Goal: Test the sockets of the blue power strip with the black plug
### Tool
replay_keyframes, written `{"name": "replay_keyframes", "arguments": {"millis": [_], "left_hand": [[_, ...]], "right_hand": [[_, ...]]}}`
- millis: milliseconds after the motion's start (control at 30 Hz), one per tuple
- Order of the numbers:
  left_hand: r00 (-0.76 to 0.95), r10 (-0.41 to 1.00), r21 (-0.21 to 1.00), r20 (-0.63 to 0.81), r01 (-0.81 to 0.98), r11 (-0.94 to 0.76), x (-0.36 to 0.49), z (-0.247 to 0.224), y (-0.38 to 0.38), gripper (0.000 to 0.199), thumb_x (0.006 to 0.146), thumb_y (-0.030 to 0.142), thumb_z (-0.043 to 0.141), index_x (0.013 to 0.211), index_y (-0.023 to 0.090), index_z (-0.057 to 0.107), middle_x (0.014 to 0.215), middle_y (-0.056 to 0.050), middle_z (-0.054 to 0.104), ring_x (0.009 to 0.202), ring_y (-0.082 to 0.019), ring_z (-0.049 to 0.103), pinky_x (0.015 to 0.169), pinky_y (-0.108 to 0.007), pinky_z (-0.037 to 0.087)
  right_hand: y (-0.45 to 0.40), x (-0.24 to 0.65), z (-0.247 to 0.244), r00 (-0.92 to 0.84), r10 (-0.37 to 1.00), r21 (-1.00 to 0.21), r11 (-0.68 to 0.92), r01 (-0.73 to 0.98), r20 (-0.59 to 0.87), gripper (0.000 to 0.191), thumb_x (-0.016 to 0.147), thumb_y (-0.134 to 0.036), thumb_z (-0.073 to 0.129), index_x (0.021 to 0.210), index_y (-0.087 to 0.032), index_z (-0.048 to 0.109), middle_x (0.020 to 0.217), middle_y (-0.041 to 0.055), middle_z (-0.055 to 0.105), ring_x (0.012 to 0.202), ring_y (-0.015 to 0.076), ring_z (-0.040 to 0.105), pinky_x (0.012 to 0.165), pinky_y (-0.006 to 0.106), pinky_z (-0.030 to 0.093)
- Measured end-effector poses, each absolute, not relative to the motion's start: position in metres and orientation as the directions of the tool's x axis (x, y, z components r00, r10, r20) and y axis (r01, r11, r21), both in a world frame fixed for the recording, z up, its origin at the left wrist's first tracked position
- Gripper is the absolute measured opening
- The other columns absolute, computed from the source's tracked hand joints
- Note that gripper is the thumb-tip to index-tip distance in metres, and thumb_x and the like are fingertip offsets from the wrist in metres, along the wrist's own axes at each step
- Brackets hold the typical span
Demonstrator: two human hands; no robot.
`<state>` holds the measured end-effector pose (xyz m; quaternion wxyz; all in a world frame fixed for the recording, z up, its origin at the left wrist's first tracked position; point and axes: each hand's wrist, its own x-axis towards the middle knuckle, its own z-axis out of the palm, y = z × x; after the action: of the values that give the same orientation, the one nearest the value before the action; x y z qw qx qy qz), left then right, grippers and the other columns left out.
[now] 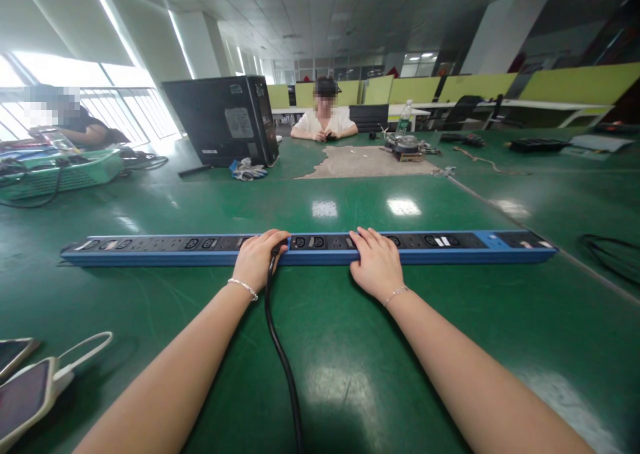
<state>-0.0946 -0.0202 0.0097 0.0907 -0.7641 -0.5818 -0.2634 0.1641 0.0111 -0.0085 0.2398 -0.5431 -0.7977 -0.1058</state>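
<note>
A long blue and black power strip (pixel 440 256) with rows of sockets lies across the green table. My left hand (pixel 259 259) is closed around the plug end of a black power cord (pixel 281 347) at the strip, just left of its middle. The plug is mostly hidden by my fingers, so I cannot tell how far it sits in a socket. The cord runs down toward the near edge of view. My right hand (pixel 379 262) grips the strip right of the middle, fingers over the top and thumb on the near side.
Two phones (pixel 25 397), one with a white cable, lie at the lower left. A green basket (pixel 75 174), a black computer case (pixel 225 121) and gloves (pixel 247 169) stand beyond. Two people (pixel 325 121) sit across and left. A black cable (pixel 610 254) lies right.
</note>
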Motion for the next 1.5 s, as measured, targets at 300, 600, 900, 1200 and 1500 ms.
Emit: {"name": "replay_keyframes", "arguments": {"millis": [300,600,900,1200,1500], "left_hand": [[0.014,0.769,0.395,0.640,0.852,-0.344,-0.098,0.026,-0.022,0.029,0.090,0.036,0.041,0.108,0.022,0.058,0.113,-0.004,0.063,0.103,-0.017,0.059,0.095,-0.030,0.043],[-0.188,0.816,0.405,0.547,0.912,-0.062,-0.182,0.045,-0.030,0.034,0.085,0.037,0.048,0.116,0.023,0.056,0.100,-0.001,0.067,0.088,-0.017,0.062,0.084,-0.029,0.047],[-0.109,0.944,0.355,0.311,0.935,-0.009,-0.204,0.036,-0.032,0.039,0.083,0.044,0.047,0.113,0.023,0.059,0.097,-0.005,0.070,0.082,-0.021,0.063,0.079,-0.033,0.048],[-0.040,0.940,0.388,0.339,0.916,-0.101,-0.214,0.024,-0.028,0.042,0.081,0.049,0.043,0.113,0.027,0.058,0.121,-0.005,0.063,0.103,-0.025,0.061,0.094,-0.039,0.045],[0.021,0.932,0.410,0.362,0.894,-0.179,-0.215,0.013,-0.030,0.047,0.083,0.044,0.043,0.122,0.021,0.055,0.128,-0.007,0.057,0.116,-0.022,0.055,0.103,-0.037,0.038]], "right_hand": [[0.011,0.165,-0.009,-0.292,0.808,-0.103,0.394,0.913,0.511,0.054,0.072,-0.018,0.047,0.125,-0.018,0.052,0.133,0.0064,0.052,0.125,0.0235,0.039,0.103,0.039,0.026],[0.012,0.165,-0.009,-0.303,0.808,-0.099,0.403,0.910,0.506,0.054,0.072,-0.018,0.048,0.126,-0.017,0.052,0.133,0.0076,0.051,0.125,0.0243,0.040,0.102,0.040,0.027],[0.012,0.165,-0.009,-0.297,0.803,-0.105,0.404,0.909,0.517,0.054,0.072,-0.018,0.048,0.125,-0.017,0.052,0.133,0.0071,0.052,0.125,0.0242,0.040,0.102,0.040,0.026],[0.012,0.165,-0.010,-0.296,0.800,-0.100,0.403,0.910,0.522,0.054,0.072,-0.018,0.048,0.125,-0.018,0.052,0.133,0.0067,0.052,0.125,0.0237,0.040,0.102,0.039,0.026],[0.015,0.166,-0.011,-0.307,0.801,-0.082,0.402,0.912,0.514,0.054,0.072,-0.019,0.048,0.125,-0.017,0.052,0.132,0.0081,0.052,0.124,0.0249,0.041,0.100,0.040,0.028]]}}
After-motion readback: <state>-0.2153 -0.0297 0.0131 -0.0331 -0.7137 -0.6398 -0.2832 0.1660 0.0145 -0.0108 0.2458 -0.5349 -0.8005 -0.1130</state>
